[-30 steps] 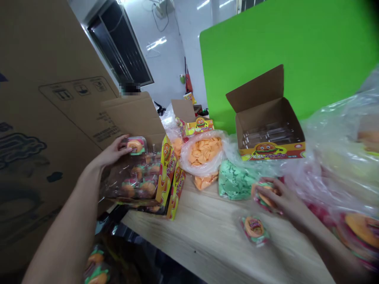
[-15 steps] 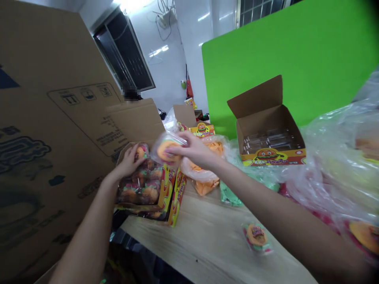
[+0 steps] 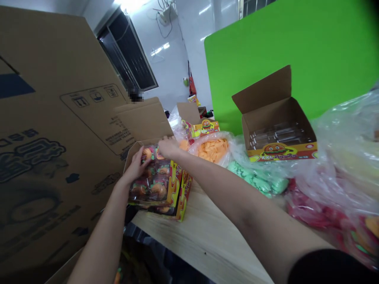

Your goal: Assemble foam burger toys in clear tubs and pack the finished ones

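Observation:
A display box [image 3: 172, 185] printed with yellow and red holds rows of clear-wrapped toy-like burgers [image 3: 158, 190]. It sits on a second similar box [image 3: 184, 199], both slightly tilted at the table's left end. My left hand [image 3: 135, 165] lies at the upper box's far left corner, its thumb and fingers apart around a wrapped burger [image 3: 147, 155]. Inside the far right corner, my right hand [image 3: 169, 147] is closed over another wrapped burger [image 3: 160, 154], partly covering it. The fingertips of that hand are partly hidden.
A huge cardboard carton [image 3: 89, 130] stands close on the left. An open display box [image 3: 284, 152] with clear plastic trays is at the right, before a green panel [image 3: 290, 59]. Bags of orange pieces [image 3: 214, 149], green pieces [image 3: 254, 177] and red pieces [image 3: 314, 209] line the wooden table [image 3: 207, 225].
My right hand has carried the wrapped burger left and down into the upper box. My left hand stays at the box. The view has shifted slightly, and my right arm covers the loose burger's spot.

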`<state>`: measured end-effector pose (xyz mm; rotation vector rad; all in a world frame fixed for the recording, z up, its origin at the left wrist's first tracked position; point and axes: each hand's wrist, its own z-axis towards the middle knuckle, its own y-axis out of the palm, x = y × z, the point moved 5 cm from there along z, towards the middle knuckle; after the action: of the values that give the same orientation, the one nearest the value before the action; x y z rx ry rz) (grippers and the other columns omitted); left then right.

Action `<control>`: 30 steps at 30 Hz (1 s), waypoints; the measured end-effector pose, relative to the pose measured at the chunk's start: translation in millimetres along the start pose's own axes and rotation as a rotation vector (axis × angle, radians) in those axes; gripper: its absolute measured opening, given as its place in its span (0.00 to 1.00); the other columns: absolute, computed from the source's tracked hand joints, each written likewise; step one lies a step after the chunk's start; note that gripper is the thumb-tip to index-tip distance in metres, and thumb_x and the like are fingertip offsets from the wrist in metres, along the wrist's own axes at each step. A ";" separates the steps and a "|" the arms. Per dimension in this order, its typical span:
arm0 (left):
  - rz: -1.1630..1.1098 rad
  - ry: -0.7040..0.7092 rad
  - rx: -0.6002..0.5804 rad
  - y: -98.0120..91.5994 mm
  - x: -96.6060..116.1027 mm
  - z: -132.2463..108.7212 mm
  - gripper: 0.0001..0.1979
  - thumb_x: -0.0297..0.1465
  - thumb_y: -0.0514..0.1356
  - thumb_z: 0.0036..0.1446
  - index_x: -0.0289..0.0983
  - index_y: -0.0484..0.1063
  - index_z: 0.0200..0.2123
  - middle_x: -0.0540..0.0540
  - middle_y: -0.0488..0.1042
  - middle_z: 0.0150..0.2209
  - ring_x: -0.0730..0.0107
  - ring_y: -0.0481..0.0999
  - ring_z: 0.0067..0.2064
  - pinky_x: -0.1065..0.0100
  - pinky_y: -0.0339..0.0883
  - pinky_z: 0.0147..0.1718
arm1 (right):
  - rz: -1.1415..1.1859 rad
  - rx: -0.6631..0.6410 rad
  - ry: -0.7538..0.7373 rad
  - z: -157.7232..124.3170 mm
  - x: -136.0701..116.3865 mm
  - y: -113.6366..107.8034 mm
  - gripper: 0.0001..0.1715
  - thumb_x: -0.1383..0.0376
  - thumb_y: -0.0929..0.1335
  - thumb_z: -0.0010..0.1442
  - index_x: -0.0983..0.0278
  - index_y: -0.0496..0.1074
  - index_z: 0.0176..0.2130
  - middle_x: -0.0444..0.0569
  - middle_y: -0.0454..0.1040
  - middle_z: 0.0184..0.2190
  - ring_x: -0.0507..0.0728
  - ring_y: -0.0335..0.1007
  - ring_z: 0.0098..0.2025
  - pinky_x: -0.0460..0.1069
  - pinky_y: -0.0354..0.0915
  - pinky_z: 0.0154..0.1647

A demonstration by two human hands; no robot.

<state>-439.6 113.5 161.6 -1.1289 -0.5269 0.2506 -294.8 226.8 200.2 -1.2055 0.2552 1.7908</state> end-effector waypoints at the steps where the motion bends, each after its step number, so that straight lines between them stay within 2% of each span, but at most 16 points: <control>1: 0.005 -0.008 0.001 -0.9 1.0 -1.2 0.35 0.39 0.51 0.53 0.32 0.44 0.61 0.34 0.55 0.59 0.56 0.54 0.60 0.57 0.51 0.55 | -0.052 -0.020 -0.018 1.0 -1.3 0.4 0.16 0.63 0.58 0.64 0.71 0.66 0.46 0.50 0.68 0.45 0.55 0.68 0.43 0.54 0.64 0.44; 4: 0.038 -0.037 0.023 -8.2 9.9 -8.5 0.39 0.42 0.54 0.50 0.32 0.44 0.61 0.32 0.53 0.60 0.51 0.52 0.61 0.54 0.51 0.55 | -0.201 -0.079 -0.085 4.5 -5.2 2.4 0.16 0.63 0.59 0.64 0.71 0.66 0.46 0.50 0.67 0.46 0.55 0.68 0.43 0.54 0.64 0.44; 7: 0.083 -0.059 0.089 -21.2 36.3 -25.8 0.39 0.43 0.57 0.48 0.32 0.50 0.60 0.31 0.47 0.62 0.43 0.46 0.62 0.49 0.46 0.56 | -0.305 -0.083 -0.166 5.5 -10.5 1.7 0.18 0.63 0.58 0.64 0.73 0.66 0.46 0.50 0.67 0.46 0.53 0.68 0.43 0.53 0.63 0.46; 10: 0.052 -0.001 0.291 -31.5 88.2 -60.1 0.27 0.40 0.51 0.55 0.37 0.56 0.57 0.38 0.49 0.62 0.50 0.47 0.62 0.52 0.43 0.58 | -0.383 -0.047 -0.233 -1.0 -13.9 -14.5 0.18 0.62 0.64 0.59 0.71 0.67 0.46 0.52 0.67 0.49 0.57 0.66 0.48 0.55 0.62 0.49; 11: -0.018 0.053 0.360 -29.5 109.5 -75.2 0.24 0.40 0.49 0.57 0.41 0.56 0.56 0.43 0.53 0.60 0.56 0.51 0.61 0.55 0.45 0.58 | -0.405 -0.032 -0.251 -6.5 -13.4 -26.7 0.19 0.62 0.65 0.58 0.70 0.66 0.47 0.52 0.65 0.50 0.58 0.64 0.51 0.55 0.60 0.51; 12: -0.137 0.078 0.361 -20.5 129.1 -90.3 0.22 0.39 0.47 0.57 0.44 0.56 0.55 0.46 0.57 0.58 0.60 0.55 0.59 0.57 0.48 0.57 | -0.426 -0.013 -0.264 -14.8 -11.6 -43.5 0.21 0.63 0.66 0.57 0.70 0.66 0.48 0.52 0.64 0.52 0.58 0.61 0.54 0.54 0.58 0.53; 13: -0.290 0.085 0.299 -4.3 147.4 -104.7 0.20 0.40 0.47 0.58 0.45 0.58 0.54 0.46 0.62 0.55 0.62 0.61 0.56 0.59 0.54 0.55 | -0.446 0.002 -0.277 -26.4 -9.0 -64.6 0.21 0.63 0.65 0.57 0.70 0.66 0.49 0.52 0.64 0.52 0.57 0.58 0.55 0.51 0.56 0.55; 14: -0.456 0.091 0.126 21.3 166.3 -118.0 0.18 0.40 0.47 0.58 0.46 0.61 0.50 0.46 0.67 0.50 0.62 0.66 0.52 0.61 0.60 0.51 | -0.468 0.022 -0.279 -41.7 -5.4 -90.4 0.19 0.64 0.65 0.58 0.68 0.67 0.49 0.51 0.63 0.53 0.55 0.57 0.56 0.49 0.54 0.56; 16: -0.651 0.025 -0.349 89.0 201.1 -147.6 0.18 0.43 0.47 0.56 0.44 0.64 0.47 0.44 0.70 0.46 0.62 0.71 0.45 0.64 0.65 0.42 | -0.524 0.105 -0.232 -84.1 4.1 -154.0 0.15 0.67 0.62 0.60 0.69 0.69 0.46 0.54 0.65 0.50 0.53 0.59 0.54 0.49 0.55 0.56; 17: -0.673 -0.004 -0.538 122.4 216.2 -162.6 0.20 0.43 0.48 0.56 0.43 0.63 0.49 0.43 0.69 0.46 0.62 0.71 0.43 0.64 0.65 0.40 | -0.585 0.189 -0.179 -111.0 9.4 -190.5 0.14 0.66 0.62 0.60 0.67 0.70 0.45 0.52 0.68 0.47 0.53 0.62 0.51 0.49 0.58 0.53; 18: -0.678 -0.003 -0.616 150.3 229.2 -173.7 0.22 0.44 0.50 0.54 0.40 0.63 0.49 0.40 0.70 0.44 0.62 0.72 0.39 0.64 0.65 0.38 | -0.666 0.266 -0.089 -140.8 16.1 -226.9 0.13 0.65 0.63 0.59 0.64 0.70 0.43 0.50 0.70 0.45 0.53 0.65 0.49 0.49 0.60 0.51; 20: -0.681 0.001 -0.699 196.6 250.3 -188.8 0.25 0.45 0.56 0.48 0.36 0.65 0.47 0.36 0.69 0.43 0.58 0.71 0.38 0.61 0.63 0.37 | -0.777 0.384 0.078 -205.5 29.0 -291.9 0.14 0.63 0.62 0.60 0.65 0.70 0.44 0.54 0.72 0.42 0.57 0.67 0.47 0.54 0.61 0.50; 22: -0.693 0.017 -0.741 226.4 267.0 -197.6 0.24 0.44 0.62 0.42 0.34 0.67 0.40 0.36 0.68 0.40 0.54 0.69 0.39 0.58 0.61 0.39 | -0.963 0.441 0.375 -269.5 47.9 -342.2 0.18 0.58 0.60 0.60 0.63 0.70 0.44 0.57 0.71 0.44 0.58 0.66 0.48 0.52 0.60 0.50; 24: -0.738 0.039 -0.769 239.3 279.9 -204.0 0.21 0.40 0.65 0.39 0.34 0.66 0.35 0.39 0.67 0.38 0.56 0.68 0.40 0.60 0.60 0.39 | -1.018 0.420 0.534 -320.4 66.0 -369.6 0.23 0.56 0.61 0.58 0.68 0.70 0.45 0.66 0.71 0.42 0.64 0.68 0.45 0.56 0.62 0.46; 26: -0.812 0.062 -0.796 238.5 287.7 -209.0 0.19 0.36 0.65 0.40 0.36 0.63 0.34 0.44 0.66 0.36 0.63 0.67 0.37 0.64 0.61 0.37 | -1.036 0.362 0.646 -353.7 85.6 -380.1 0.26 0.55 0.63 0.55 0.73 0.70 0.45 0.70 0.71 0.41 0.70 0.67 0.46 0.60 0.61 0.46; 30: -0.944 0.047 -0.830 204.8 281.0 -205.7 0.16 0.36 0.62 0.47 0.38 0.59 0.36 0.53 0.64 0.29 0.73 0.66 0.30 0.72 0.61 0.31 | -0.963 0.279 0.760 -373.7 116.6 -378.6 0.26 0.55 0.63 0.53 0.71 0.71 0.44 0.61 0.76 0.37 0.65 0.73 0.40 0.53 0.68 0.39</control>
<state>-78.9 162.0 -13.8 -1.5284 -1.1092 -0.8883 222.2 273.2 35.5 -1.4134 0.2717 0.4229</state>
